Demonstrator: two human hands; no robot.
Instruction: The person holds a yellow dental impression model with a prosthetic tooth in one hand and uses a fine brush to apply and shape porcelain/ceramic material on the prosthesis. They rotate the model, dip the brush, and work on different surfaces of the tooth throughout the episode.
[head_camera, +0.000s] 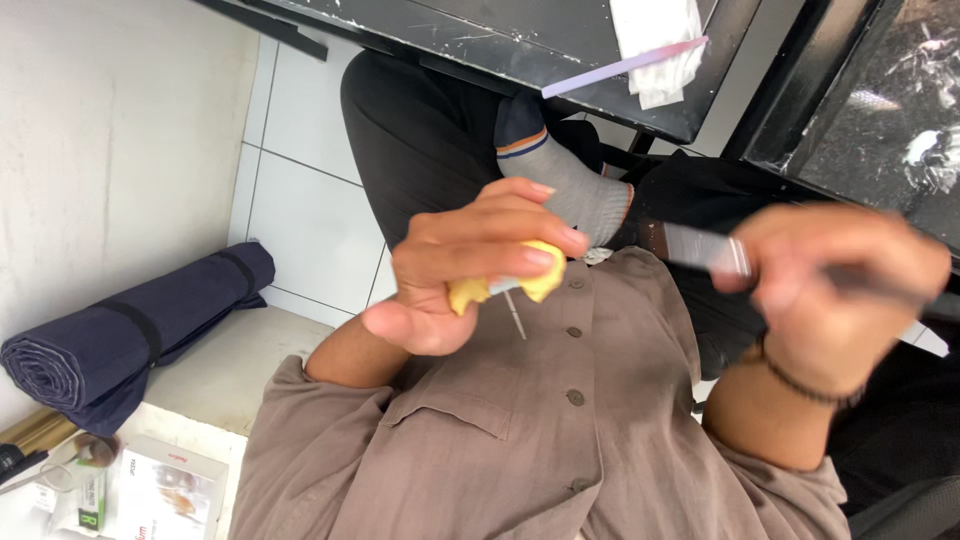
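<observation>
From the head camera, I watch the left hand (470, 265) at the centre of the frame, clenched around a small yellow spongy lump (505, 285), thumb below and fingers curled over its top, with a thin metal pin (515, 315) poking out beneath toward six o'clock. At three o'clock the right hand (835, 290), blurred by motion, is closed around a slim dark-handled tool with a silver ferrule (715, 252) whose tip points toward nine o'clock, apart from the lump; I cannot tell what kind of tip it carries. Both hands hover over the lap of a brown buttoned shirt (570, 430). A grey sock (560, 180) on a raised foot sits just behind the left hand at twelve o'clock. A rolled navy mat (130, 335) lies by the wall at nine o'clock, a printed packet (165, 495) at seven o'clock, and a white cloth with a pale purple stick (625, 65) rests on the dark tabletop (480, 35) at one o'clock. In my judgement, the work goes best with the left hand holding the lump steady without crushing it, fingertips kept clear of the tool's path, and the right hand slowed enough to bring the tip in squarely.
</observation>
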